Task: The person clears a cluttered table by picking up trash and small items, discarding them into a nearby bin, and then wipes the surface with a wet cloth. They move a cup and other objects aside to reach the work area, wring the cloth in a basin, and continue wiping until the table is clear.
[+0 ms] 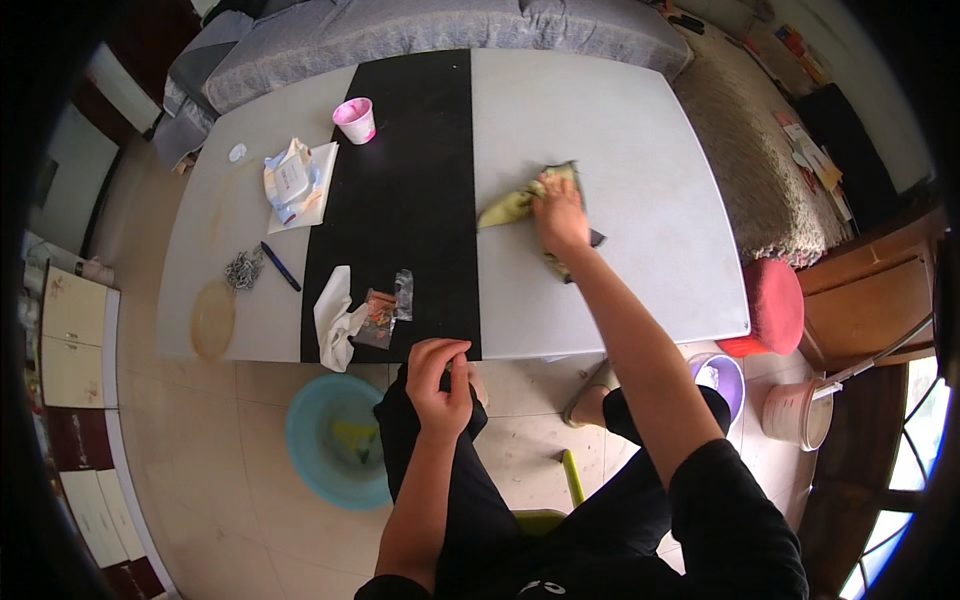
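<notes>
My right hand [560,215] presses a crumpled olive-green cloth [508,208] onto the white right part of the table [640,120]. Dark edges of the cloth stick out around my fingers and below the wrist. My left hand [440,388] rests by the table's near edge, above my knee; its fingers are curled in toward the thumb, and nothing shows in them. Just beyond it, on the black middle strip, are a white tissue [337,318], a small clear packet with colourful contents [377,318] and a crumpled clear wrapper [403,294].
On the table's left are a wet-wipes pack [290,180], a dark pen [281,266], a steel scourer [243,270] and a pink-stained cup [355,120]. Below stand a blue basin [305,440], a purple bucket [735,385], a pink bucket [797,415] and a red stool [775,305].
</notes>
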Demonstrator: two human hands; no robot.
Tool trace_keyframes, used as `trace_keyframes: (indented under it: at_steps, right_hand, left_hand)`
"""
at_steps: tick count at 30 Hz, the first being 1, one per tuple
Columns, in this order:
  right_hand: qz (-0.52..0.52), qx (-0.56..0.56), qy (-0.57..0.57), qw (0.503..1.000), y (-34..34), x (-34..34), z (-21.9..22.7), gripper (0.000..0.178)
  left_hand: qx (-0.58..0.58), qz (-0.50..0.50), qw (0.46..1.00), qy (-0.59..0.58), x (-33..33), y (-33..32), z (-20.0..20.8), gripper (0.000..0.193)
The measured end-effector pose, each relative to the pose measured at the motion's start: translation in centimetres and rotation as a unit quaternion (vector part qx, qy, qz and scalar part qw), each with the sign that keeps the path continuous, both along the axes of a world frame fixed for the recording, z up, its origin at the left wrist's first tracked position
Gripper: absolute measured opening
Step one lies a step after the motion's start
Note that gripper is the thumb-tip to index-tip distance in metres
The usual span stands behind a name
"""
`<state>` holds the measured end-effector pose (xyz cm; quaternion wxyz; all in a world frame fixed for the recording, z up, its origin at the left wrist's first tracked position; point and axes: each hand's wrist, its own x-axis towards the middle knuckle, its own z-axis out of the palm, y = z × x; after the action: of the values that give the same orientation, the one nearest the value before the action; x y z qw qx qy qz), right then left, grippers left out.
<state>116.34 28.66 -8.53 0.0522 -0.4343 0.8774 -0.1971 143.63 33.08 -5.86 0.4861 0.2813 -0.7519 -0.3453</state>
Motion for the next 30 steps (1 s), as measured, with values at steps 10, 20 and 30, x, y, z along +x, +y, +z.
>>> trace_keyframes:
  at_steps: [10,20,30]
  right_hand:
    - [0.300,-0.049,0.057,0.951,5.8,9.3,1.0,0.042]
    - [-0.105,0.024,0.056,0.993,17.8,-6.3,-0.5,0.043]
    - [-0.017,-0.168,0.099,0.981,11.3,2.4,3.2,0.042]
  left_hand:
    - [-0.044,0.204,0.968,-0.137,1.3,-2.4,-0.4,0.025]
    - [-0.052,0.255,0.915,-0.308,0.8,-6.1,-0.4,0.031]
    - [0.260,-0.034,0.964,0.040,-1.0,-5.2,0.0,0.012]
